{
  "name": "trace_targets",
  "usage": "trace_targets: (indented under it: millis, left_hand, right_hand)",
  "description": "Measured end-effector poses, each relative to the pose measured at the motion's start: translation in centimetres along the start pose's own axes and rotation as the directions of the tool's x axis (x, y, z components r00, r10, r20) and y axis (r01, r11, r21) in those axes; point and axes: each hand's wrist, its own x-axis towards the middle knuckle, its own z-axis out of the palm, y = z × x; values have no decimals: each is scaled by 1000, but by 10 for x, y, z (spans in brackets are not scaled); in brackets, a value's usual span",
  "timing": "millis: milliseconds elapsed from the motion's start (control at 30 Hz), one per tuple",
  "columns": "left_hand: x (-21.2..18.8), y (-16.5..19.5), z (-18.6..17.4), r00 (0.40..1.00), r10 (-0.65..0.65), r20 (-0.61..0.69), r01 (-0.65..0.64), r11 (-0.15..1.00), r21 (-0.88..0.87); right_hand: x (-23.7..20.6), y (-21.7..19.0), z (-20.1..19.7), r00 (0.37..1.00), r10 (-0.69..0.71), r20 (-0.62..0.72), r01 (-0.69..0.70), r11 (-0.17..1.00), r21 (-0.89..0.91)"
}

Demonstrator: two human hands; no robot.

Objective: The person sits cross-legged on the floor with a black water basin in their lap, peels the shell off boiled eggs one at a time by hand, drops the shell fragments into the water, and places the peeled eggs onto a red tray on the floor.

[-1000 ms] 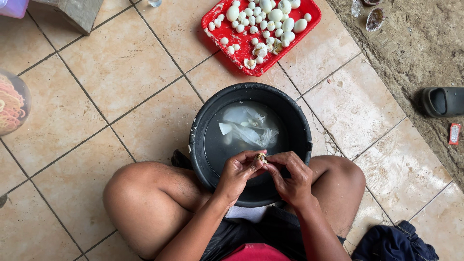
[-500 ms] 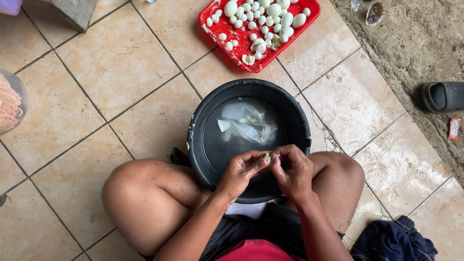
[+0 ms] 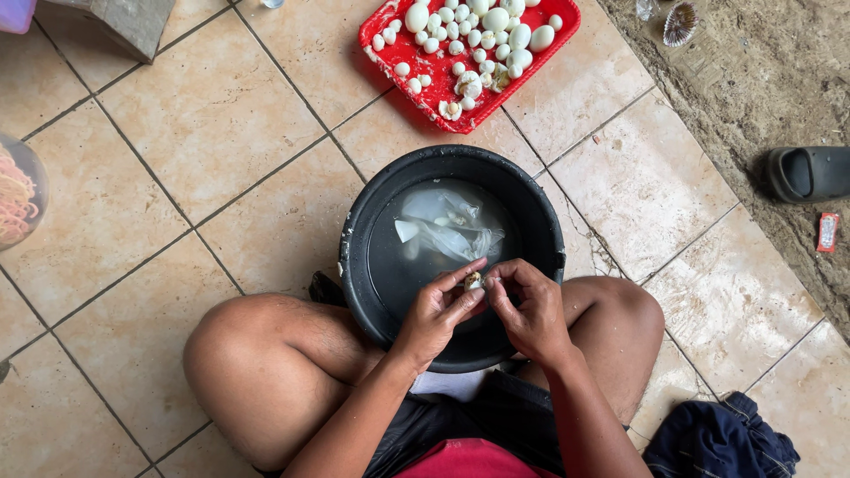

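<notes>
Scanning from the left edge, a clear round container (image 3: 18, 190) holding pale orange noodles sits partly out of frame on the tiled floor (image 3: 204, 115). A grey block (image 3: 124, 22) lies at the upper left corner of the view.

Toward the centre, the person's bare left knee (image 3: 257, 354) rests just beside a black basin (image 3: 372, 257), which stands between both knees. The basin holds water, with a crumpled clear plastic bag (image 3: 447, 226) lying in it.

Over the near rim of the basin, the left hand (image 3: 434, 314) and the right hand (image 3: 529, 310) meet. A small egg (image 3: 474, 281), partly shelled, is pinched between the left thumb and forefinger. The right-hand fingertips are closed on the same egg from the other side, thumb and forefinger pressed to its surface. Both hands are therefore clamped on the egg, which is held above the water.

Beyond the basin, at the top centre, a red tray (image 3: 390, 26) carries many small white peeled eggs (image 3: 478, 26) and a few shell fragments near its lower edge.

To the right, the tiles end at a strip of bare ground (image 3: 761, 80). A dark sandal (image 3: 807, 173) lies there, with a small red packet (image 3: 828, 232) near it. A dark blue cloth (image 3: 722, 438) lies crumpled at the lower right.
</notes>
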Motion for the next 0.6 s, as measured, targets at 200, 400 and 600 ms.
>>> trace_targets:
  millis: [200,400,600]
  left_hand:
    - [2,0,-2,997,-45,-61,31,977,-212]
    - [-3,5,-7,995,-37,-88,15,971,-238]
    - [-3,2,-11,995,-36,-90,1,931,-366]
  right_hand:
    - [0,-1,3,989,82,-120,-88,995,-43]
    - [0,-7,7,982,2,-189,-30,988,-149]
    - [-3,-8,13,956,-21,-293,-27,987,-159]
